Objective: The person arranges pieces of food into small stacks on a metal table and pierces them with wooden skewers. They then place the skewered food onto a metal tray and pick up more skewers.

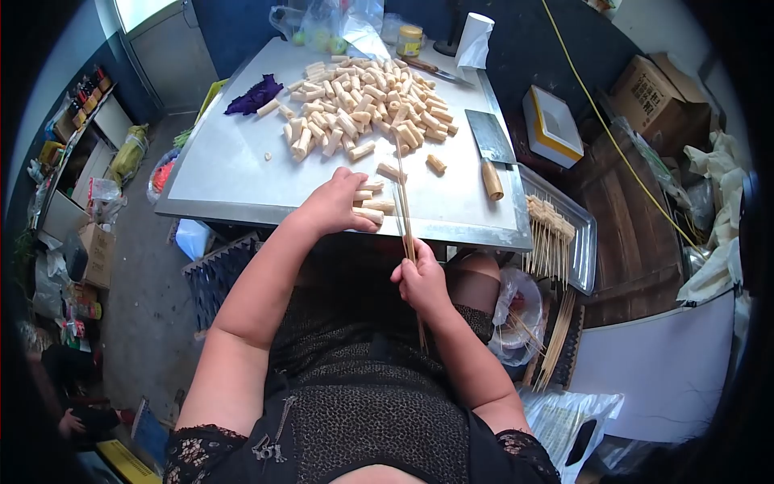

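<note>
Right hand (422,278) grips thin skewers (405,211), long axis pointing forward, while left hand (337,202) pinches pale pieces (371,214) lying crosswise.

A smooth, pale-grey table with a metal rim (218,169) carries a broad heap of short, cream-coloured cylindrical pieces (355,97), several strays lying nearer the front edge. Leftward rests a crumpled dark-purple bundle (255,95); rightward, a broad steel cleaver with a wooden handle (488,137); behind, a yellow-lidded jar (409,41).
</note>
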{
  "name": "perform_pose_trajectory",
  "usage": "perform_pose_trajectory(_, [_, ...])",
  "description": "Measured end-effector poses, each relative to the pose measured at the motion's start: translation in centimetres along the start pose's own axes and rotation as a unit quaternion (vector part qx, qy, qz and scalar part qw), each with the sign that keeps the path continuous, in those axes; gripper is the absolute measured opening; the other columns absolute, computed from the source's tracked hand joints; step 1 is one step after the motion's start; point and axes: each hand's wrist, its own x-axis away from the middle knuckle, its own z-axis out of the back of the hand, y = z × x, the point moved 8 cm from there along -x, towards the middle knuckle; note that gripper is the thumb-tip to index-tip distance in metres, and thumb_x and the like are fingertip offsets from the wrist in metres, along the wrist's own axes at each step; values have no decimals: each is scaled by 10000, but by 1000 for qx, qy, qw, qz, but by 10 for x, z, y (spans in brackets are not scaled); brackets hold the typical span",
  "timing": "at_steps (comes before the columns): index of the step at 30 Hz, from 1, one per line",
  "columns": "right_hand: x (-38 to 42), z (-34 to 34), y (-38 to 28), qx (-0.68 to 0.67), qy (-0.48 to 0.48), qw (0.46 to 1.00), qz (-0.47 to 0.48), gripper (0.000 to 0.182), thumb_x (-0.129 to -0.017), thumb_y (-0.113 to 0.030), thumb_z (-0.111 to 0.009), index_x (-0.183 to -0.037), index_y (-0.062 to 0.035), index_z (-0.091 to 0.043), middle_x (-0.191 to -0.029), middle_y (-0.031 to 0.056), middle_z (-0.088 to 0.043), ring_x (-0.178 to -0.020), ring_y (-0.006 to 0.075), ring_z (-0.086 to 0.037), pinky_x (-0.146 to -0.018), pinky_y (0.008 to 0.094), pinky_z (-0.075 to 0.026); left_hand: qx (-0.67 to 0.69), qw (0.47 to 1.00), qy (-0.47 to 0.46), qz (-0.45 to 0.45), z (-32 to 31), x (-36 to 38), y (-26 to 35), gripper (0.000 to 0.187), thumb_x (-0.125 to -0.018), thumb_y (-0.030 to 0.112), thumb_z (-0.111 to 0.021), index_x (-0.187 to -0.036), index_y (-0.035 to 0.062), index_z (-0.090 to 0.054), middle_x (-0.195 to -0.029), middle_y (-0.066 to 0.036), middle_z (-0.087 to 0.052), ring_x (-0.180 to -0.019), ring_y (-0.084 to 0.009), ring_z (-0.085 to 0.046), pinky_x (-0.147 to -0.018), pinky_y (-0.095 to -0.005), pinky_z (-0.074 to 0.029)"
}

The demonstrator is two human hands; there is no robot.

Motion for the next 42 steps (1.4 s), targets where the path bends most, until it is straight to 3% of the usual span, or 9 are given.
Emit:
perform_pose_trajectory(12, [-24, -4, -30, 30, 14, 999, 0, 465, -915, -53, -430, -1379, -48, -408, -658, 29, -578, -437, 82, -464, -407, 229, -385, 24, 999, 29, -29, -4, -4, -9, 931, -553, 373, -881, -1305, -4, -484, -1238, -177, -484, -1145, -336, -532, -995, -379, -438])
perform_pose_trajectory(15, [-24, -12, -33, 90, -52, 994, -20, 477, -910, -51, -425, -1386, -75, -417, -656, 28, -577, -436, 83, -461, -401, 230, -379, 20, 999, 36, -9, -8, -5, -9, 890, -578, 379, -868, -1287, -7, -494, -1225, -178, -496, -1125, -336, -545, -976, -383, -449])
perform_pose_trajectory(22, [-24, -23, -39, 134, -85, 987, -13, 458, -912, -53, -401, -1365, -94, -441, -657, 40, -591, -488, 120, -541, -482, 269, -472, 8, 998, 59, -11, -9, -5, -9, 884, -590, 393, -862, -1287, -6, -493, -1233, -179, -498, -1118, -334, -556, -964, -389, -457])
perform_pose_trajectory(31, [13, 28, -33, -7, -20, 998, 54, 354, -978, -153, -445, -1317, -52, -463, -714, 39, -591, -422, 81, -461, -362, 209, -357, 11, 997, 65, -29, 22, 23, -11, 1127, -580, 369, -884, -1463, 51, -259, -1375, -189, -378, -1273, -350, -431, -1047, -395, -400])
perform_pose_trajectory(34, [51, 39, -3, -271, -23, 962, -25, 206, -1005, -238, -444, -1132, -86, -501, -713, 43, -564, -410, 89, -443, -318, 201, -309, 83, 995, 58, -26, 23, 32, -20, 1065, -583, 339, -887, -1442, 84, -312, -1374, -179, -372, -1263, -354, -428, -1054, -402, -392])
perform_pose_trajectory(36, [73, 31, 23, -339, -13, 939, -51, 211, -1004, -247, -455, -1137, -90, -503, -717, 38, -563, -419, 90, -445, -331, 198, -321, 133, 985, 96, -61, 25, 35, -20, 836, -602, 319, -871, -1313, 118, -480, -1315, -150, -431, -1104, -294, -513, -985, -369, -412])
perform_pose_trajectory(37, [85, 24, 35, -332, -10, 941, -66, 204, -999, -231, -471, -1141, -89, -508, -726, 34, -563, -426, 86, -445, -340, 195, -323, 133, 984, 97, -60, 21, 33, -23, 836, -602, 319, -871, -1313, 118, -480, -1315, -150, -431, -1104, -294, -513, -985, -369, -412])
perform_pose_trajectory(39, [91, 20, 43, -325, -6, 942, -82, 200, -993, -215, -487, -1145, -88, -513, -736, 30, -564, -433, 82, -445, -350, 193, -325, -28, 960, 196, -196, 26, 37, -1, 528, -662, 272, -822, -1102, 97, -590, -1229, -139, -499, -1068, -289, -524, -949, -380, -430])
perform_pose_trajectory(42, [86, 18, 35, -230, -36, 969, -83, 215, -972, -183, -534, -1156, -72, -534, -756, 12, -559, -453, 57, -436, -368, 188, -309, 23, 954, 195, -226, 22, 28, 5, 300, -711, 231, -770, -935, 88, -631, -1114, -120, -563, -1038, -290, -537, -921, -373, -442])
